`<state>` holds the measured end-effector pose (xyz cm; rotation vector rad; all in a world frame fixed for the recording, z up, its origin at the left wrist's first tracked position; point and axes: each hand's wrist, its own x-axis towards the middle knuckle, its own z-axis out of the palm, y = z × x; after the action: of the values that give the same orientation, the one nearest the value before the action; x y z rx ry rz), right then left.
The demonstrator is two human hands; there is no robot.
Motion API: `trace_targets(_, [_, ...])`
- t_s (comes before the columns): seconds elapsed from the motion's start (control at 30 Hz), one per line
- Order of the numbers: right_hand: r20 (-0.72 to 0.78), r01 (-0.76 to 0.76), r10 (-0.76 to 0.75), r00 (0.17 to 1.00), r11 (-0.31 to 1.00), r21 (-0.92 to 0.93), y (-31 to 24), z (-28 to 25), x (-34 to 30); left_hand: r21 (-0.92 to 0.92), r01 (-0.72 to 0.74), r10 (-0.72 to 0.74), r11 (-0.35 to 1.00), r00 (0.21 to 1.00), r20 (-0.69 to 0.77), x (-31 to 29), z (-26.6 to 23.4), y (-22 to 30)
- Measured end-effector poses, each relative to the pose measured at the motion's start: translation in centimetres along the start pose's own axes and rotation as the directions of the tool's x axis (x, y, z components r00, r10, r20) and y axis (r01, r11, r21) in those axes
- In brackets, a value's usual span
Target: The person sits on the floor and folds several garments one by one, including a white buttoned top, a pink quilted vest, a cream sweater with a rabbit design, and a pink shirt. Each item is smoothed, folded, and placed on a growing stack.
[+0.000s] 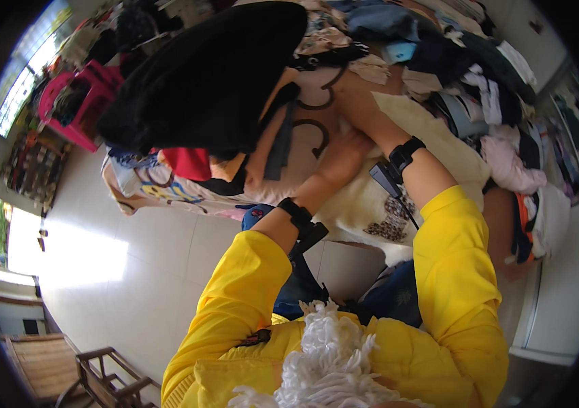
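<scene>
A cream fleece-like garment (432, 129) lies spread in front of me, with a patch of leopard-print cloth (391, 221) on its near part. My left hand (345, 155) is at the garment's left edge, its fingers curled together on the cloth. Farther out, my right hand (354, 88) reaches past the garment's upper left edge, low over the patterned beige sheet (310, 129). Its fingers are blurred and blend with the sheet. Both wrists wear black straps, and a small black device (386, 178) hangs at the right one.
A large black cloth item (208, 81) rises at the left above folded clothes, including a red piece (187, 163). Heaps of clothes, among them a pale pink garment (512, 163), line the right and far sides. A pink plastic chair (78, 102) and a wooden chair (109, 374) stand left.
</scene>
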<state>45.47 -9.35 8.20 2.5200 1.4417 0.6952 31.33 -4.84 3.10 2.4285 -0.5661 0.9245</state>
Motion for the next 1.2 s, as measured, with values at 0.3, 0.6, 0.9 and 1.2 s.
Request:
trace_targets(0.3, [0.335, 0.098, -0.013, 0.942, 0.967, -0.236, 0.1, 4.0, 2.2, 0.027, -0.013, 0.015, 1.0, 0.997, -0.077, -0.1, 0.0, 0.6])
trace_targets(0.6, [0.17, 0.069, -0.086, 0.982, 0.992, 0.106, 10.2, 5.6, 3.7, -0.007, 0.098, -0.099, 0.995, 0.989, -0.109, 0.3, 0.2, 0.4])
trace_targets(0.9, [0.323, -0.423, 0.276, 0.905, 0.538, 0.729, 9.5, -0.7, -7.8, 0.03, 0.269, -0.233, 0.963, 0.881, -0.412, 0.9, -0.6, 0.6])
trace_targets(1.2, [0.017, -0.358, 0.409, 0.912, 0.776, 0.519, 8.9, -4.9, -21.1, -0.297, -0.155, 0.158, 0.942, 0.987, -0.012, 0.8, -0.7, 1.4])
